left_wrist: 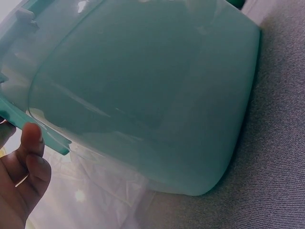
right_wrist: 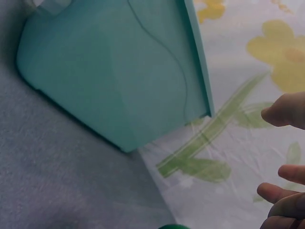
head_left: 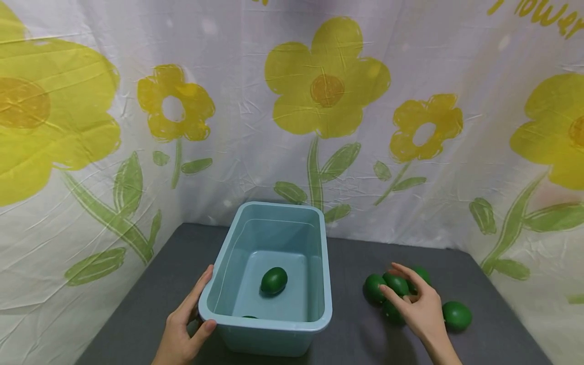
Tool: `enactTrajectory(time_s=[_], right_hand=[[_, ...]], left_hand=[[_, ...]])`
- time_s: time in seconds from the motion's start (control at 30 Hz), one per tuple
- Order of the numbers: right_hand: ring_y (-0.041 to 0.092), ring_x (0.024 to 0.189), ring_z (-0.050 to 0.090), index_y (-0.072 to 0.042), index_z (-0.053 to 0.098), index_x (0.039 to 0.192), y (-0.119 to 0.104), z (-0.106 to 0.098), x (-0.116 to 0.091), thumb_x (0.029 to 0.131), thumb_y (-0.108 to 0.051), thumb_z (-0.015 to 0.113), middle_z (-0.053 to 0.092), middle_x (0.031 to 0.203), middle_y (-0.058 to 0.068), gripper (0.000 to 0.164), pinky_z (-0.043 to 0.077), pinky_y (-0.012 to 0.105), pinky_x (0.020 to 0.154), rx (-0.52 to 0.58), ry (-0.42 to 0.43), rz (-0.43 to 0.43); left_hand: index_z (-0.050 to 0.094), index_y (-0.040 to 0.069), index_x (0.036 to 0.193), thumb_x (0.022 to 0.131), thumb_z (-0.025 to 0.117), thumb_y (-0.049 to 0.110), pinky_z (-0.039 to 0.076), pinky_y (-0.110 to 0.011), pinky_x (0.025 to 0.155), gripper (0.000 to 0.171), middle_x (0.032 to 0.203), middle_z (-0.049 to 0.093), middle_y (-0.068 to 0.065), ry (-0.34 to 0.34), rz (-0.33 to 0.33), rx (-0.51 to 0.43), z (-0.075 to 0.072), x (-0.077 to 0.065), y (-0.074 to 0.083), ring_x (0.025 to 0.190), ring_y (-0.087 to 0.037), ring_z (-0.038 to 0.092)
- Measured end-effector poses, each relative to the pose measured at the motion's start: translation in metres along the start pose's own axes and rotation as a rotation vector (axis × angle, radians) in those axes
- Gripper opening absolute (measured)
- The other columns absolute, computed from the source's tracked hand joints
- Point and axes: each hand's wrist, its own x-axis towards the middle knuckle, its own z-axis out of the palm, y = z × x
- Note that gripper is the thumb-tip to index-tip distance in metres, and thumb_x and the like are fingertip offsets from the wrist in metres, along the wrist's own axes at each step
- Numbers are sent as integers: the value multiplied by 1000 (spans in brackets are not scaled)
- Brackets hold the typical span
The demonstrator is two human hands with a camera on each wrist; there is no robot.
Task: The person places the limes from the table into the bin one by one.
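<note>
A light blue plastic tub stands on the dark tabletop. My left hand holds its near left corner, thumb at the front rim and fingers along the left side. Inside the tub lies a green lime; a sliver of another lime shows behind the front rim. To the right, my right hand hovers over a cluster of several limes, thumb and fingers apart with nothing between them. The right wrist view also shows these fingers spread. Another lime sits right of that hand.
The dark grey tabletop extends around the tub and the limes. A white cloth printed with yellow flowers hangs behind the table and along both sides. The tub's right wall rises between the limes and its inside.
</note>
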Motion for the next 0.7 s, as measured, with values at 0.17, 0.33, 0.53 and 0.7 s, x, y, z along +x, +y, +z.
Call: enactTrajectory(time_s=[0.17,0.33,0.53,0.7], right_hand=[[8,42,35,-19,60,149,7,-2,-2,95,-36,81,65,141,16,60,40,27,48,-34,-12,42],[8,44,37,-19,60,148,12,-1,-3,93,-43,82,66,141,15,63,42,28,49,-48,-30,92],[8,44,34,-18,60,148,19,1,-2,93,-43,83,66,141,16,65,42,28,50,-72,-37,106],[6,46,36,-17,62,148,24,3,-3,90,-43,85,67,140,14,67,44,26,55,-118,-31,104]], left_hand=[[33,16,168,93,72,1,49,-9,92,86,171,37,0,13,-10,-7,1,0,1,143,9,40],[33,16,168,93,72,1,50,-10,92,86,171,37,0,14,-10,-10,1,-1,0,143,9,40],[33,16,168,93,71,0,50,-10,91,86,172,36,0,11,-12,-3,1,0,1,143,9,40],[34,17,168,93,72,1,50,-10,92,86,171,37,0,12,-10,4,1,-1,1,143,9,40]])
